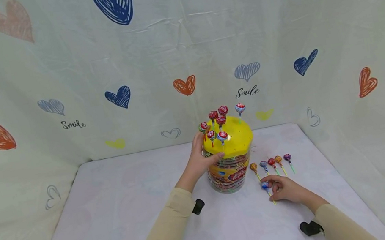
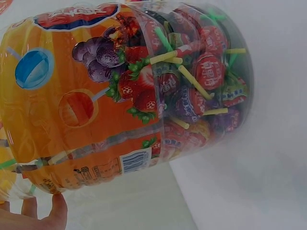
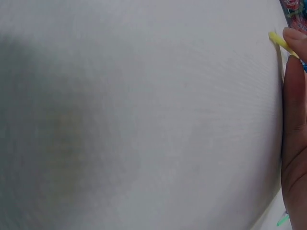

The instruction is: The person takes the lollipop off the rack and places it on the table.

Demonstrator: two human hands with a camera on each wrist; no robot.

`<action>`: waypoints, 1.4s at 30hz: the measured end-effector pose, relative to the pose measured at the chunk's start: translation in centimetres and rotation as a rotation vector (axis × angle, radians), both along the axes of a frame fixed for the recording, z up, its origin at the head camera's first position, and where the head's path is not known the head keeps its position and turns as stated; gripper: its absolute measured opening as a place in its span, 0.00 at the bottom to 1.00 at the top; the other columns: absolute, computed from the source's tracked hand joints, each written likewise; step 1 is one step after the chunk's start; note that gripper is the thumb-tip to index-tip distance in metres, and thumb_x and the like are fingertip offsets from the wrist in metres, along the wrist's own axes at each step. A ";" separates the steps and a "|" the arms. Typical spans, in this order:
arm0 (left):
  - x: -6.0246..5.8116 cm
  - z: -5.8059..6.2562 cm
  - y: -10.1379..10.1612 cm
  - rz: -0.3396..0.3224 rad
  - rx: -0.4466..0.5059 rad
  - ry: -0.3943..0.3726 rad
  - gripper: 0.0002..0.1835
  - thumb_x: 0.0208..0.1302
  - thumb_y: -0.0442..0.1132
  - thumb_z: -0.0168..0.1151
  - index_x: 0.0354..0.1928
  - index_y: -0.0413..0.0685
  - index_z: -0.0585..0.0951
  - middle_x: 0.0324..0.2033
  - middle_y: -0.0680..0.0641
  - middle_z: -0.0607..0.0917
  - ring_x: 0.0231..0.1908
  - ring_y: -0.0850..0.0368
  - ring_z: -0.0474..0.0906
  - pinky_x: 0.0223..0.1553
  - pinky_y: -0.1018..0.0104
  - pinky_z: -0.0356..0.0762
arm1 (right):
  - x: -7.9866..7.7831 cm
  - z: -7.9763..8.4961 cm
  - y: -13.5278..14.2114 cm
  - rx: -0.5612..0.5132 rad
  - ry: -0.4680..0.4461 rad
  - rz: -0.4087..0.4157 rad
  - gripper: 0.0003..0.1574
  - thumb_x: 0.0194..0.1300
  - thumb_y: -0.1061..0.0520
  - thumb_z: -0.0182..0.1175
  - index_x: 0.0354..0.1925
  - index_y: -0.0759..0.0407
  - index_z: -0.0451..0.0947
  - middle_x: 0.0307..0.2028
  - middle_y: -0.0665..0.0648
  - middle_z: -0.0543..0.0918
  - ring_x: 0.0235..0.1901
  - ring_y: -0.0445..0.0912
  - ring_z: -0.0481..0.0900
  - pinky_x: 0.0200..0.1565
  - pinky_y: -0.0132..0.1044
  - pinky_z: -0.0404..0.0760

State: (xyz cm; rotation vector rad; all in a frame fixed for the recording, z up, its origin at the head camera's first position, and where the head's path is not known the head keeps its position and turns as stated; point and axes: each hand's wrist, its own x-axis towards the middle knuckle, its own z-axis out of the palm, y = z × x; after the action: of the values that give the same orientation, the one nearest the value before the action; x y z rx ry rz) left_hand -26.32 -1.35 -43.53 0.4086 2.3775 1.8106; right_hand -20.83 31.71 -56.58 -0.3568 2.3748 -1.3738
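Observation:
A clear jar (image 1: 227, 176) packed with lollipops, with an orange fruit label (image 2: 72, 96), stands on the table under a domed yellow lid (image 1: 235, 134). Several lollipops (image 1: 223, 136) stick up from the lid, most toward its left side. My left hand (image 1: 199, 159) grips the jar at the lid's left edge, thumb across the front. To the right of the jar, my right hand (image 1: 286, 188) pinches a blue-wrapped lollipop (image 1: 265, 185) close over the table. Its yellow stick (image 3: 278, 38) points past the thumb in the right wrist view.
Just beyond the right hand, a row of several loose lollipops (image 1: 271, 161) in orange, blue, red and purple wrappers lies on the white table (image 1: 117, 219). A curtain (image 1: 149, 50) printed with hearts hangs behind and at both sides.

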 end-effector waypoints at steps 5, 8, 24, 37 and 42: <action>0.0 0.0 0.0 0.004 -0.005 -0.006 0.50 0.56 0.53 0.72 0.76 0.67 0.52 0.76 0.52 0.42 0.73 0.43 0.46 0.67 0.37 0.52 | 0.2 0.1 0.0 0.020 0.015 0.007 0.38 0.55 0.61 0.73 0.63 0.61 0.71 0.40 0.58 0.72 0.31 0.45 0.71 0.32 0.31 0.75; 0.1 0.0 0.0 0.005 -0.004 -0.002 0.50 0.56 0.52 0.72 0.76 0.69 0.52 0.76 0.51 0.43 0.73 0.43 0.46 0.67 0.36 0.52 | 0.2 0.1 -0.1 0.025 0.021 0.006 0.38 0.55 0.61 0.73 0.62 0.61 0.71 0.40 0.58 0.72 0.32 0.45 0.71 0.32 0.31 0.75; 0.0 0.1 0.1 -0.001 0.008 0.005 0.48 0.57 0.52 0.72 0.75 0.73 0.54 0.76 0.52 0.43 0.73 0.43 0.46 0.67 0.36 0.52 | 0.2 0.0 0.1 0.024 0.029 0.006 0.38 0.54 0.60 0.73 0.62 0.61 0.72 0.38 0.58 0.72 0.31 0.45 0.70 0.31 0.31 0.74; 0.1 0.1 0.0 -0.004 0.009 0.006 0.49 0.57 0.52 0.72 0.76 0.68 0.53 0.76 0.51 0.43 0.72 0.42 0.47 0.67 0.36 0.51 | 0.0 1.6 0.0 -0.020 0.028 -0.021 0.37 0.54 0.65 0.72 0.61 0.66 0.71 0.39 0.60 0.72 0.29 0.46 0.72 0.30 0.32 0.77; 0.1 0.1 -0.1 -0.003 0.007 0.016 0.48 0.57 0.52 0.71 0.75 0.71 0.54 0.75 0.50 0.44 0.72 0.42 0.47 0.66 0.35 0.52 | -0.6 3.3 -0.1 -0.032 0.085 -0.038 0.38 0.54 0.67 0.71 0.62 0.69 0.70 0.40 0.64 0.71 0.30 0.44 0.73 0.31 0.31 0.78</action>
State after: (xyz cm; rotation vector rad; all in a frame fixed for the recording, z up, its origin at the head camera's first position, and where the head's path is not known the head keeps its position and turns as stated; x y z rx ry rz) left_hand -26.21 -1.40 -43.44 0.4286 2.3806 1.8216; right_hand -21.42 31.65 -53.28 -0.3882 2.4415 -1.4425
